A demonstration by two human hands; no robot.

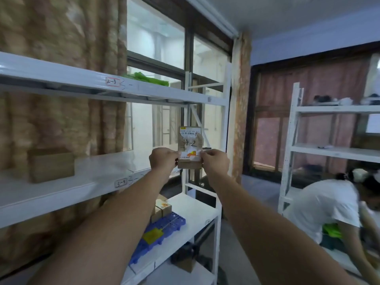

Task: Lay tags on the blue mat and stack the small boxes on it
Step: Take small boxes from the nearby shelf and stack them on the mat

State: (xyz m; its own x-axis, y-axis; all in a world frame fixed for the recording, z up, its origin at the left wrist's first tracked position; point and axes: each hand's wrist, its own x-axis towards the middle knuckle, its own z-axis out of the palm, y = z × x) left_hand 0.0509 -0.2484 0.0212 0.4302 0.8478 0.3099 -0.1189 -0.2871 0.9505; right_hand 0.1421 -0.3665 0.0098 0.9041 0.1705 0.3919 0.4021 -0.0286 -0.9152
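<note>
Both arms reach straight out, and the two hands hold a small box [190,144] up in the air between them, well above the mat. The left hand [163,159] pinches the box's lower left edge and the right hand [214,161] pinches its lower right edge, with the fingers of both curled in on it. The box stands upright with its face to the camera. It is brown cardboard with a torn white label, "4-2" is handwritten across it, and there is an orange patch near the bottom. Whether it is a full box or a flat piece cannot be told. Below and between the forearms, the mat [174,222] lies on a low white shelf [197,210], running along the shelf's left side. A yellow tag [153,235] lies flat on the mat. Behind the tag, two small boxes [162,208] sit at the far end of the mat, touching each other. To the left stands a white rack [61,192] with edge labels reading "2-3" [112,81] and "3-3" [121,183]. A cardboard carton [51,164] rests on its middle level and something green [150,79] on its upper one. A curtain [51,27] hangs behind this rack. At the right, a second person [324,204] in a white shirt bends low beside another rack [329,151].
</note>
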